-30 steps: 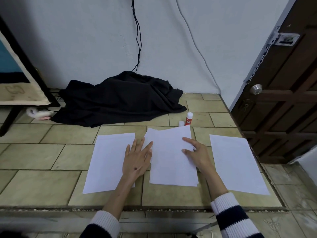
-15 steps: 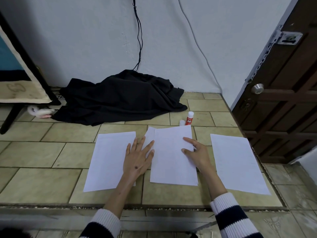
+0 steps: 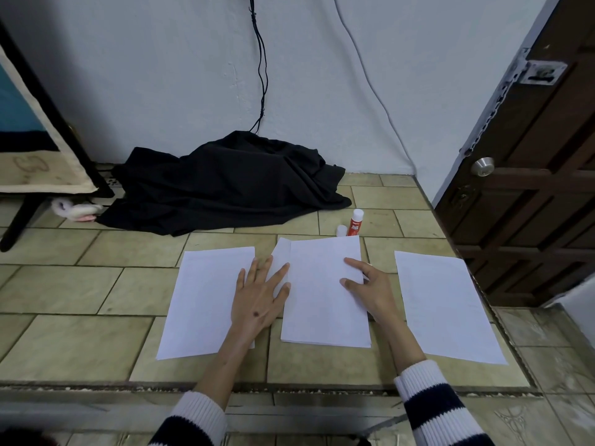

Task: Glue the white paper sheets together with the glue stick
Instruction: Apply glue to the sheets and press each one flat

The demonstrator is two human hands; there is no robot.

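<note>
My left hand [image 3: 257, 297] lies flat, fingers spread, across the left sheet [image 3: 206, 300] and middle stack [image 3: 322, 294]. My right hand [image 3: 370, 288] presses the stack's right edge, grasping nothing. The glue stick [image 3: 355, 223] stands uncapped just beyond.

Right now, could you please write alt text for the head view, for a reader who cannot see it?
Both hands, left hand and right hand, press flat on a middle stack of white sheets on a tiled floor, with single sheets either side. A glue stick stands behind, uncapped.
</note>
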